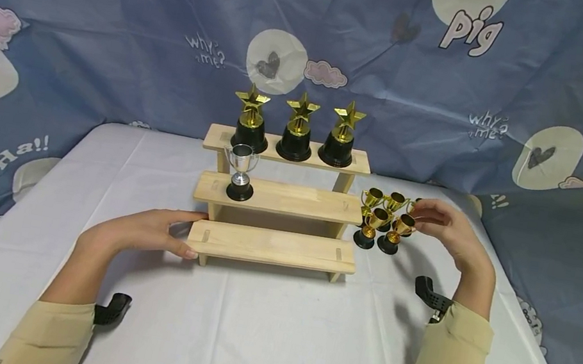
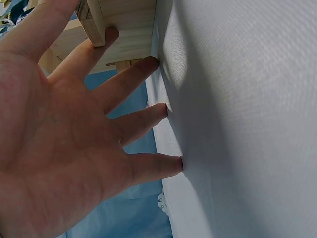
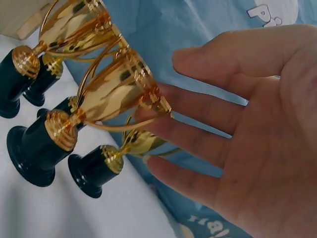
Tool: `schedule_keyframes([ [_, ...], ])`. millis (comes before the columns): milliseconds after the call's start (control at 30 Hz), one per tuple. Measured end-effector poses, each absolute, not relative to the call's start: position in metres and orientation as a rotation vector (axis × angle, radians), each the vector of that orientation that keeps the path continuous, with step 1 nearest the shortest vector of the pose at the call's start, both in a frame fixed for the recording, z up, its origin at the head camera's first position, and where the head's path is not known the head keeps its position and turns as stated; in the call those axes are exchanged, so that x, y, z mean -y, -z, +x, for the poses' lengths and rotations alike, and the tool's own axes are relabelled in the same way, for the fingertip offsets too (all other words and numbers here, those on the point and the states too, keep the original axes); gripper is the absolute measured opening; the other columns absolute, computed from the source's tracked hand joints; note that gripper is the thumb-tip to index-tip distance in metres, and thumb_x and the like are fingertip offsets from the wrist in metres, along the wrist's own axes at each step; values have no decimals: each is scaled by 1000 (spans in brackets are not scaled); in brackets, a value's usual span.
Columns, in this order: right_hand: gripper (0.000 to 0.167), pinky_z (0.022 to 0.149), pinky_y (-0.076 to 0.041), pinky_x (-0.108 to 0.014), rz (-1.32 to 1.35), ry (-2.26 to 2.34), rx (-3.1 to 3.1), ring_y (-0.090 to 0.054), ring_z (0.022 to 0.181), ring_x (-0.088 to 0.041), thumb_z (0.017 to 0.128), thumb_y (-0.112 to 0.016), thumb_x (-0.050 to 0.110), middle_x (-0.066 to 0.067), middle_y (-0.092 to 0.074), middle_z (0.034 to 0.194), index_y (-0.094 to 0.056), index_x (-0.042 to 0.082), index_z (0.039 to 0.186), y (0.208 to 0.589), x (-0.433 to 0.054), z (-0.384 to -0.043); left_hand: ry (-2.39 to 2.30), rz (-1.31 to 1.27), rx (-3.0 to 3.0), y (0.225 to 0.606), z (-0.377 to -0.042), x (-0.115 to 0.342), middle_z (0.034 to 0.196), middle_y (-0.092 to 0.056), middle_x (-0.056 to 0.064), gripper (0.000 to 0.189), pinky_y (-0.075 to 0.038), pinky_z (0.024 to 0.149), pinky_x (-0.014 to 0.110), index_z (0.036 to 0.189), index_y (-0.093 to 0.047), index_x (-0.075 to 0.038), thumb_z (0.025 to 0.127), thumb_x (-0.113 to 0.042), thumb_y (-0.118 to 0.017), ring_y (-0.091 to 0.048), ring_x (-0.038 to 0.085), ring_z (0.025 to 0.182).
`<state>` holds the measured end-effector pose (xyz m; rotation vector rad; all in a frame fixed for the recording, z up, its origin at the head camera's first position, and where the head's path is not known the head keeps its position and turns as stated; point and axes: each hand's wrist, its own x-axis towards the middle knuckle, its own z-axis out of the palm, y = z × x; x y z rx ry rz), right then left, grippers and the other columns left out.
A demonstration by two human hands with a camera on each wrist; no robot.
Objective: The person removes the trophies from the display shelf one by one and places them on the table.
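Note:
A three-step wooden display stand point(image 1: 279, 249) stands mid-table. My left hand point(image 1: 145, 230) is at its left end, thumb by the lowest step and fingers spread; in the left wrist view the fingertips point(image 2: 159, 110) reach down to the cloth. On the middle step, at the left, a silver trophy cup point(image 1: 241, 174) stands upright. Right of the stand is a cluster of several small gold trophy cups point(image 1: 370, 227) on black bases. My right hand point(image 1: 455, 232) is beside the nearest right-hand cup point(image 3: 114, 96), fingers extended behind it, thumb apart; whether they touch is unclear.
Three gold star trophies point(image 1: 297, 132) stand in a row on the top step. White cloth point(image 1: 263, 340) covers the table. A blue printed curtain point(image 1: 182, 6) hangs behind and at the sides. Black wrist mounts point(image 1: 112, 309) stick out from both sleeves.

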<state>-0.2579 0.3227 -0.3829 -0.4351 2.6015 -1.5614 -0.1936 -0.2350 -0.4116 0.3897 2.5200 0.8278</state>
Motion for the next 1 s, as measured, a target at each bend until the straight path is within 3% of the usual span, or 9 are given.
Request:
schedule_keyframes([
  [133, 43, 87, -51, -18, -455, 1548, -2635, -63, 107, -6, 95, -65, 10, -3, -64, 121, -52, -1, 135, 377, -314, -257, -823, 387, -2527, 412, -194, 236, 160, -32, 23, 91, -29, 110, 70, 155, -37, -19, 80, -54, -76, -27, 48, 147],
  [300, 45, 85, -50, -18, -435, 1452, -2746, -60, 113, -10, 94, -66, 11, -14, -61, 130, -53, 2, 136, 369, -300, -257, -835, 398, -2522, 413, -193, 237, 160, -32, 22, 90, -28, 111, 69, 155, -37, -18, 81, -54, -75, -26, 48, 148],
  [567, 46, 88, -49, -25, -446, 1368, -2825, -53, 127, -37, 95, -64, 13, -19, -57, 138, -53, 7, 139, 359, -286, -257, -830, 366, -2525, 414, -194, 237, 160, -32, 21, 91, -28, 111, 69, 154, -38, -20, 79, -55, -76, -26, 47, 148],
  [1000, 50, 90, -49, -29, -497, 1402, -2823, -58, 125, -31, 92, -68, 15, -15, -61, 133, -53, 13, 140, 347, -259, -251, -831, 378, -2520, 411, -193, 234, 160, -31, 23, 91, -28, 111, 70, 155, -37, -19, 80, -53, -76, -26, 49, 147],
])
